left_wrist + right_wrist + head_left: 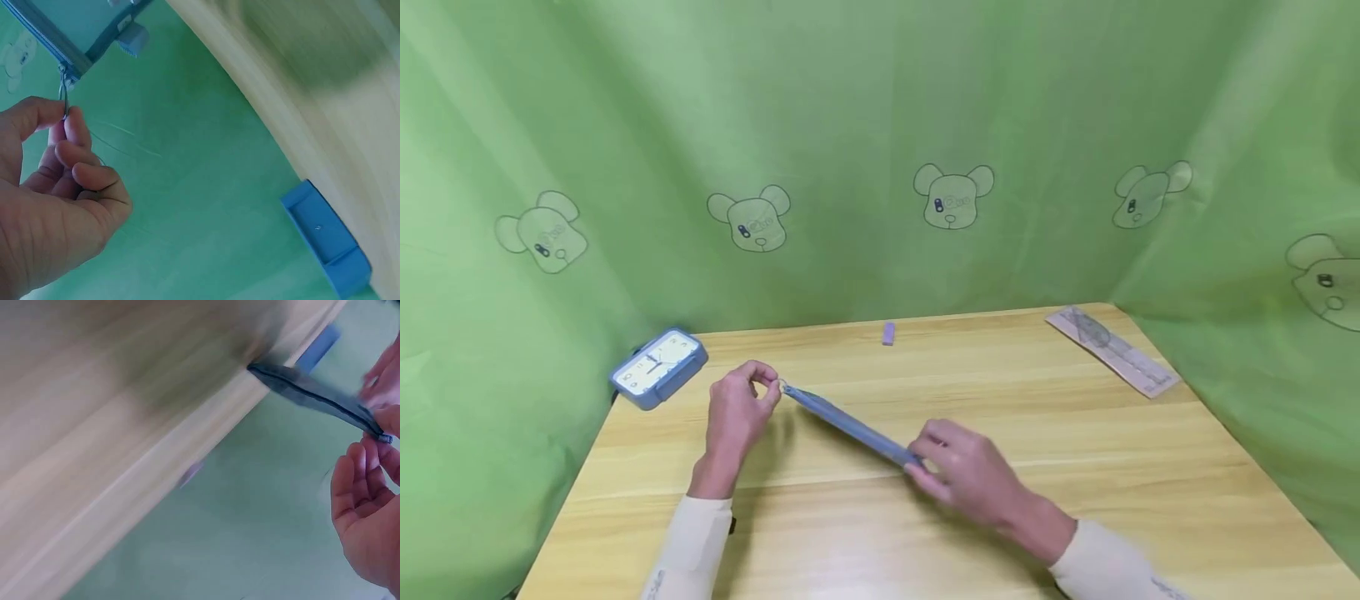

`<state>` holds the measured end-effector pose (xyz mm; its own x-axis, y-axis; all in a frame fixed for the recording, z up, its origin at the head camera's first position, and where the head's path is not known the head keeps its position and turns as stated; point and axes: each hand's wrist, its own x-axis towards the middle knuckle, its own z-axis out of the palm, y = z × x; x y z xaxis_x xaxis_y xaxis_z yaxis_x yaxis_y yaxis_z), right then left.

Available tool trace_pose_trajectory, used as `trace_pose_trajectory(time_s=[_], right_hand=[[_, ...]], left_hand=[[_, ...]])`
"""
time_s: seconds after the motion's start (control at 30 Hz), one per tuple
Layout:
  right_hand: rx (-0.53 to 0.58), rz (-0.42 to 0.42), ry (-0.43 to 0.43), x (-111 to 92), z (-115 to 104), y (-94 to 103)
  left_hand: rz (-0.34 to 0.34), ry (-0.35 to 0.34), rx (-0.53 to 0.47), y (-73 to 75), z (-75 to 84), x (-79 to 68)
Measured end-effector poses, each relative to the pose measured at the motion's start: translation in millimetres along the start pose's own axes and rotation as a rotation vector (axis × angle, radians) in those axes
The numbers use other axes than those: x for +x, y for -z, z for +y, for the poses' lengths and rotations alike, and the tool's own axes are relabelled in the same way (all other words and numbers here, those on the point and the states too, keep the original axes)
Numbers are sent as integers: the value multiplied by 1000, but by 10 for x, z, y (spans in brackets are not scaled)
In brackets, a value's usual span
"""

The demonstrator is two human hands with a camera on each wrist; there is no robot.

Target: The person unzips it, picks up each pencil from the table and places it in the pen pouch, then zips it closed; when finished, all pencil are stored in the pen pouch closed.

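A blue zippered pouch [850, 427] is held in the air above the table, stretched between the two hands and seen nearly edge-on in the head view. At its far left corner, the thumb and index finger of my left hand [741, 408] pinch the ring of the zipper pull [64, 94]. The opposite end is pinched between thumb and fingers of my right hand [966, 471]. A small tab [133, 39] sticks out from the pouch's side in the left wrist view. What the pouch holds cannot be made out clearly.
On the wooden table [820, 517], a blue-framed clock [658, 367] stands at the back left. A small purple block [888, 333] lies by the back edge. A flat pinkish packet [1112, 350] is at the back right. Green curtain [865, 250] surrounds the table's back and sides.
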<state>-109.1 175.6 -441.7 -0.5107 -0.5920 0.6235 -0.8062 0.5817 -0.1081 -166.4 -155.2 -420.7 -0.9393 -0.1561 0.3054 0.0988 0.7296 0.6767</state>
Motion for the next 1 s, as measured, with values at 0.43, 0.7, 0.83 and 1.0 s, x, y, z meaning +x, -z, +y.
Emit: trace_pose_trajectory(time_s=[0.43, 0.7, 0.83, 1.0], right_hand=[[-249, -250, 395, 233, -1006, -499], [-227, -368, 384, 189, -1032, -563], [-174, -396, 342, 185, -1010, -551], [-63, -416, 120, 267, -837, -389]], left_hand=[[-284, 147, 50, -71, -360, 42], [-355, 140, 127, -139, -419, 20], [-364, 142, 147, -132, -433, 25], [-379, 151, 137, -79, -366, 24]])
